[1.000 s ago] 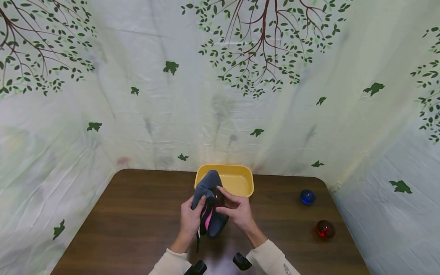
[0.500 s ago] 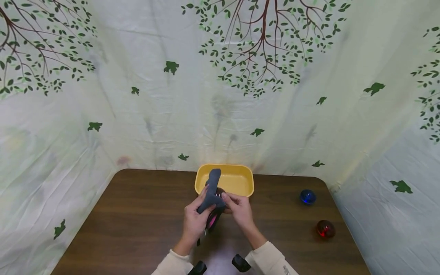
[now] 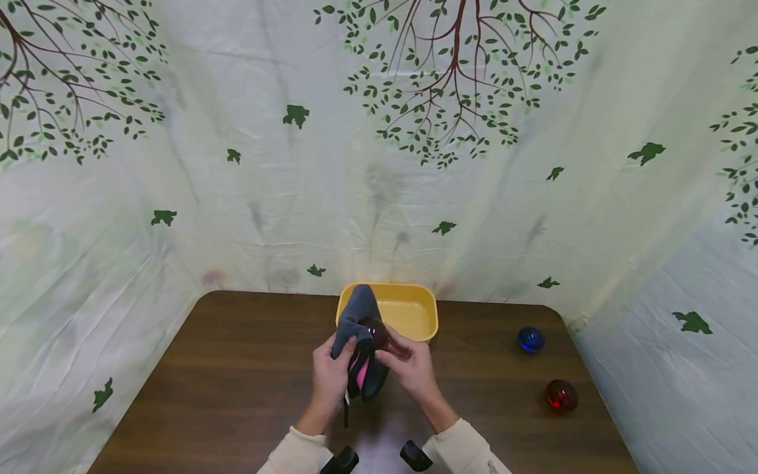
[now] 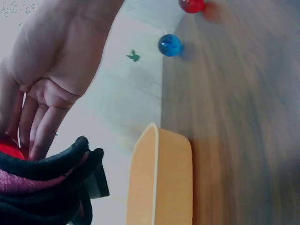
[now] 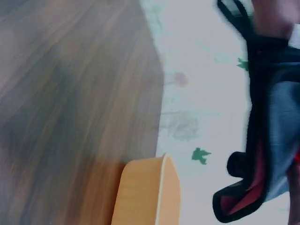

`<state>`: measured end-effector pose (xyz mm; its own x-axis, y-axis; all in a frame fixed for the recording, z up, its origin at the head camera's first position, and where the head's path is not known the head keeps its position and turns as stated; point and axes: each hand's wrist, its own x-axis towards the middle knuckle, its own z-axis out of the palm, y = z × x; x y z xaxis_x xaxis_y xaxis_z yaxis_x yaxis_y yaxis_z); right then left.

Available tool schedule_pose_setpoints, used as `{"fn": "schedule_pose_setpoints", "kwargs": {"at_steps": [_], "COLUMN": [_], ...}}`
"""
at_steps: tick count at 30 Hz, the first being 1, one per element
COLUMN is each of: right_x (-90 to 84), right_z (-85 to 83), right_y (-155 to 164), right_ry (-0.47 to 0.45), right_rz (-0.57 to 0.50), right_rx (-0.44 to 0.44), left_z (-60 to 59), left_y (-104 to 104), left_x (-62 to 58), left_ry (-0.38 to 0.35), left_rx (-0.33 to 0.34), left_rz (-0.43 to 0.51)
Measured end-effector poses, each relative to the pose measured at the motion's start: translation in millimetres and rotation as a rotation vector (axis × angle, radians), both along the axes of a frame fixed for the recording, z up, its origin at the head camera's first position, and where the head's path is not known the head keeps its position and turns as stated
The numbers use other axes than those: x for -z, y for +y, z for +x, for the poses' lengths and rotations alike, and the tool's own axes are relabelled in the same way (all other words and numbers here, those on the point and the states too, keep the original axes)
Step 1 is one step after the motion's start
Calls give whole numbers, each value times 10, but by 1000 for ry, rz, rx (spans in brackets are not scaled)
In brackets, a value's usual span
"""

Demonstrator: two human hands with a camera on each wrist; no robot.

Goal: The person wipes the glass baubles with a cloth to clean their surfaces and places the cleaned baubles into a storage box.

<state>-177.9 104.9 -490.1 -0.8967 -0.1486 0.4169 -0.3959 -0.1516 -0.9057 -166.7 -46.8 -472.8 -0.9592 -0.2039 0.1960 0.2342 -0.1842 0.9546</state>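
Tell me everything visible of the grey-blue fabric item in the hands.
The grey-blue fabric item looks soft, with black edging and a pink inner side showing. Bent and folded, it is held above the table, partly covering the yellow tray in the head view. The left hand grips it; the right hand holds a red ball that seems to touch it. A dark strip dangles from its near end.

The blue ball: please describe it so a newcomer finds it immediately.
On the brown table, go right from the yellow tray toward the far corner. The blue ball lies there; its colour sets it apart from the red ball lower in the head view.
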Motion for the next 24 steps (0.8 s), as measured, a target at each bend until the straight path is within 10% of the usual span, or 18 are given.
{"fn": "schedule_pose_setpoints", "kwargs": {"at_steps": [10,19,24], "right_x": [-63,-122,-143], "right_z": [-17,16,10], "right_y": [44,-1,-3], "right_ry": [269,-281,-355], "right_rz": [166,77,48], "right_rx": [63,147,136], "left_z": [23,62,58], "left_y": [-43,-13,-5], "left_x": [21,97,117], "left_ry": [-87,77,71], "left_rx": [99,96,60], "left_rz": [58,-221,-243]}}
